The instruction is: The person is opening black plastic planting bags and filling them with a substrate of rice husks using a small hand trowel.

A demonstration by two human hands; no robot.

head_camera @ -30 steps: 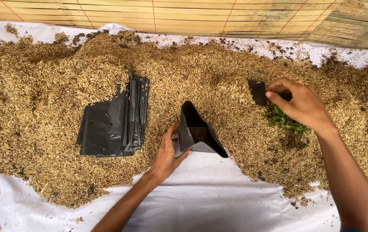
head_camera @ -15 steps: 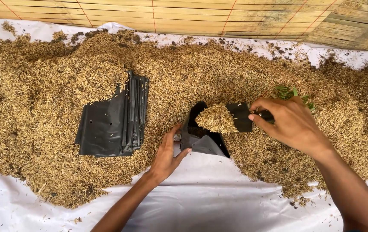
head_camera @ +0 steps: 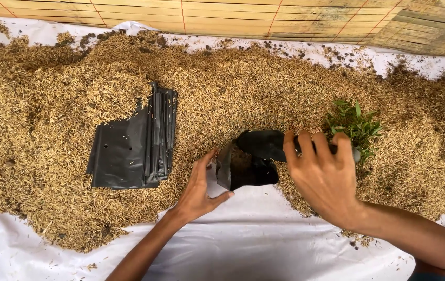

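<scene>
Since half a second ago, our right hand (head_camera: 322, 176) has swung its black scoop (head_camera: 264, 144) over the mouth of the small black bag (head_camera: 246, 171), and the heap of husk it carried no longer shows on it. Our fingers are wrapped around the scoop's handle, gripping it firmly, with the blade tipped toward the bag's opening. Our left hand (head_camera: 199, 187) has stayed at the bag's left edge, fingers spread and thumb out, touching the rim and holding it open; some husk shows inside the bag. That bag sits at the near edge of the rice husk pile (head_camera: 264, 88), where the husk meets the white sheet (head_camera: 264, 244). Well to the left lies a flat stack of black bags (head_camera: 129, 151) on the husk. Just behind our right hand, a small green seedling (head_camera: 352, 122) stands in the husk.
</scene>
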